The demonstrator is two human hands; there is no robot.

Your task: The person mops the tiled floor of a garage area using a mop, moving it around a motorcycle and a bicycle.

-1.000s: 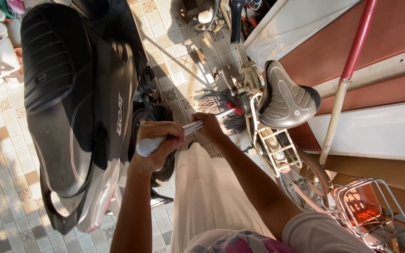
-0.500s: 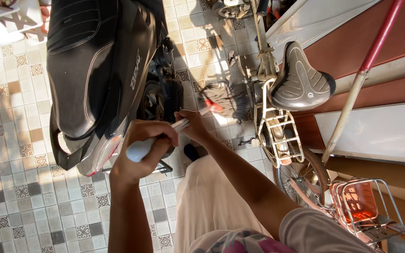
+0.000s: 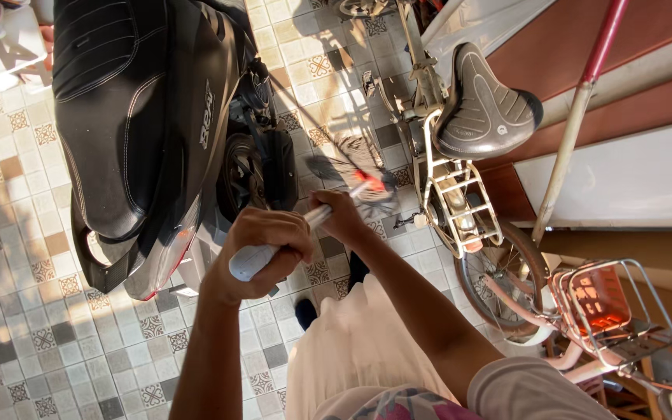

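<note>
Tiled floor (image 3: pixel 33 327), mop head (image 3: pixel 359 159) beyond both hands' grip.

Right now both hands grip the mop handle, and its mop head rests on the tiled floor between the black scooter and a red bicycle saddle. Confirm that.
Not quite: the bicycle saddle is grey, not red, as the head view shows. Otherwise correct: the left hand and right hand grip the mop handle, and the mop head rests on the tiled floor beside the black scooter.

One mop (image 3: pixel 355 175), one black scooter (image 3: pixel 141 117), two bicycles (image 3: pixel 460 155), one red-and-white pole (image 3: pixel 577 117) and two hands (image 3: pixel 262 253) share a tiled floor (image 3: pixel 33 334).
</note>
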